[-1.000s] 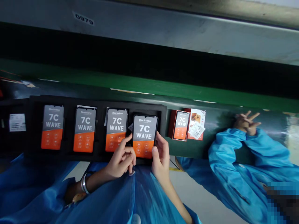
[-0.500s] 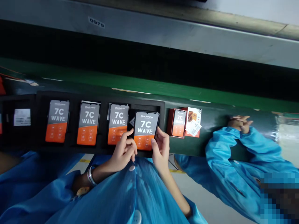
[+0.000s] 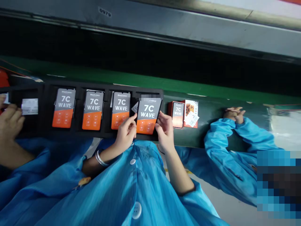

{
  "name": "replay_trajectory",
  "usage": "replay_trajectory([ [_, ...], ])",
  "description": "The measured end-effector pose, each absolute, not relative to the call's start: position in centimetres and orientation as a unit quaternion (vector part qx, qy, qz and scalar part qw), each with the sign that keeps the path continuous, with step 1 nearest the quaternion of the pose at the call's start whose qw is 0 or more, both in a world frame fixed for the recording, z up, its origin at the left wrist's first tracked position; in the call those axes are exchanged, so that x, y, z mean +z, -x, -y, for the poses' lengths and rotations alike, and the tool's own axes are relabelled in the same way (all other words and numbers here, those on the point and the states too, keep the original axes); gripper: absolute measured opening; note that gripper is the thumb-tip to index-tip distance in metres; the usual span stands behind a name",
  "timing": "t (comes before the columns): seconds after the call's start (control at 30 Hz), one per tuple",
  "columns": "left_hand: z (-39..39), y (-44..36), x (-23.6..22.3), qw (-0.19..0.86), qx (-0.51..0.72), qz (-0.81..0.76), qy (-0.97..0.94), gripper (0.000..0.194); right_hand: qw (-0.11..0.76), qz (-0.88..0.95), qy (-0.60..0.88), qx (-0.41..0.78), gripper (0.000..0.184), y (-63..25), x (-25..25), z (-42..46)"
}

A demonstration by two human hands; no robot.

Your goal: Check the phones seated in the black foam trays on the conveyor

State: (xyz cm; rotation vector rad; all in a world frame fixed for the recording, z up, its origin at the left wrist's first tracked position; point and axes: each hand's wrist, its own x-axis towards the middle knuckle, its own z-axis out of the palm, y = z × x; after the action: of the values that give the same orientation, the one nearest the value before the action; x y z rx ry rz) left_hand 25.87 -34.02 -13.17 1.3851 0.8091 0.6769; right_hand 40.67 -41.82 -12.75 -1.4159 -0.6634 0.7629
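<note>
A smartphone [image 3: 148, 117] with a grey and orange "7C WAVE" front is held between my two hands, over the right end of a black tray [image 3: 107, 134]. My left hand [image 3: 126, 133] has its fingers curled and pressed at the phone's left edge. On the lower right edge, my right hand [image 3: 165, 130] grips with thumb and fingers. The phone's top is blurred out. Just left of it, a matching phone [image 3: 120, 110] lies in its slot, with a second phone [image 3: 92, 110] and a third phone [image 3: 63, 108] further along.
Right of the tray stand an open red box [image 3: 171, 113] with a phone front inside and a box with a white label [image 3: 191, 119]. A co-worker's clasped hands [image 3: 234, 114] rest on the green bench at right. Another person's hand [image 3: 10, 121] reaches in at far left.
My hands and the held phone have shifted slightly, and the phone looks more tilted. Another person's hand has come in at the far left. The whole view has moved a little.
</note>
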Motion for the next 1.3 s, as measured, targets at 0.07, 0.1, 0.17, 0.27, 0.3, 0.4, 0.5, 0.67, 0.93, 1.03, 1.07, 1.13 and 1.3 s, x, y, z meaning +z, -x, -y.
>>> replay_trajectory([
  [0.07, 34.1, -25.9, -13.3, 0.591, 0.317, -0.373, -0.641, 0.041, 0.649, 0.3, 0.62, 0.323, 0.036, -40.6, -12.7, 42.1],
  [0.1, 34.2, -25.9, -13.3, 0.567, 0.323, -0.378, -0.657, 0.041, 0.651, 0.304, 0.619, 0.318, 0.036, -40.6, -12.7, 42.2],
  [0.17, 34.3, -25.9, -13.2, 0.537, 0.324, -0.372, -0.684, 0.044, 0.656, 0.309, 0.615, 0.309, 0.035, -40.6, -12.7, 42.4],
  [0.27, 34.6, -25.9, -13.1, 0.525, 0.307, -0.35, -0.713, 0.051, 0.665, 0.312, 0.604, 0.309, 0.037, -40.7, -13.1, 42.7],
  [0.3, 34.6, -25.8, -13.1, 0.518, 0.304, -0.35, -0.719, 0.051, 0.666, 0.31, 0.603, 0.312, 0.037, -40.8, -13.2, 42.7],
  [0.4, 34.7, -25.7, -13.3, 0.5, 0.31, -0.356, -0.726, 0.048, 0.656, 0.299, 0.617, 0.315, 0.038, -40.8, -13.7, 42.9],
  [0.5, 34.8, -25.8, -13.5, 0.497, 0.315, -0.355, -0.727, 0.049, 0.639, 0.296, 0.643, 0.302, 0.038, -40.9, -14.1, 43.0],
  [0.67, 34.7, -26.0, -13.4, 0.488, 0.318, -0.36, -0.729, 0.048, 0.634, 0.297, 0.646, 0.304, 0.038, -41.3, -14.4, 42.9],
  [0.93, 34.6, -26.1, -13.3, 0.481, 0.314, -0.363, -0.733, 0.049, 0.637, 0.283, 0.645, 0.312, 0.038, -41.5, -14.9, 42.7],
  [1.03, 34.7, -26.1, -13.2, 0.482, 0.317, -0.363, -0.731, 0.05, 0.646, 0.281, 0.637, 0.314, 0.037, -41.5, -14.9, 42.7],
  [1.07, 34.7, -26.1, -13.2, 0.482, 0.318, -0.363, -0.732, 0.05, 0.648, 0.278, 0.636, 0.314, 0.037, -41.5, -14.9, 42.7],
  [1.13, 34.7, -26.1, -13.2, 0.48, 0.318, -0.363, -0.733, 0.05, 0.649, 0.274, 0.636, 0.314, 0.037, -41.5, -14.9, 42.7],
  [1.3, 34.7, -26.1, -13.4, 0.481, 0.322, -0.361, -0.731, 0.05, 0.658, 0.267, 0.629, 0.315, 0.037, -41.3, -14.6, 42.6],
])
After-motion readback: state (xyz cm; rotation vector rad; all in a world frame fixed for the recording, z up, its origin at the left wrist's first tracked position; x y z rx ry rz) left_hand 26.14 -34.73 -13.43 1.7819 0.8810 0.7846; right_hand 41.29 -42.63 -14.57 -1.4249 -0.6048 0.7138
